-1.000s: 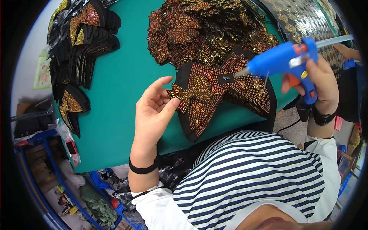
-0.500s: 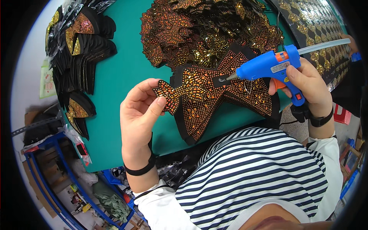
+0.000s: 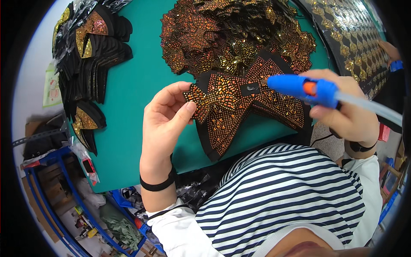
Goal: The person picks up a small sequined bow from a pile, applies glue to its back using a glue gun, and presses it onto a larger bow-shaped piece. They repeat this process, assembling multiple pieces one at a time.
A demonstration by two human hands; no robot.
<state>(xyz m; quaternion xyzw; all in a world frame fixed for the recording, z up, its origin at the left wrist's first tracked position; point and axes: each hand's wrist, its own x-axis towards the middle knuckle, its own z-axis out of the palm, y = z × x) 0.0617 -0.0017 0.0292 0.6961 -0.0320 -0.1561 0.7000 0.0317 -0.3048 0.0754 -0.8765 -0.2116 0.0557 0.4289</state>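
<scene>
My left hand (image 3: 169, 115) pinches one end of a small bow-shaped beaded piece (image 3: 218, 94), studded in orange and gold. It lies over the left wing of a larger black bow (image 3: 274, 109) covered in orange studs. At that bow's centre, a bare black patch (image 3: 251, 89) carries a small shiny blob of glue. My right hand (image 3: 349, 113) is wrapped round a blue glue gun (image 3: 284, 83), whose tip is just right of the patch. A clear glue stick (image 3: 370, 106) sticks out of the gun's back end.
Beyond the bow, a heap of beaded pieces (image 3: 192, 34) covers the green table (image 3: 132, 141). Stacks of black pieces with gold glitter (image 3: 92, 68) line the left side. A sheet of gold bow shapes (image 3: 351, 38) lies at right, with another person's hand (image 3: 389, 50) near its edge.
The glue gun has tilted and swung away from the patch, its back end dropping toward me. My left hand and the small beaded piece have shifted right, toward the patch.
</scene>
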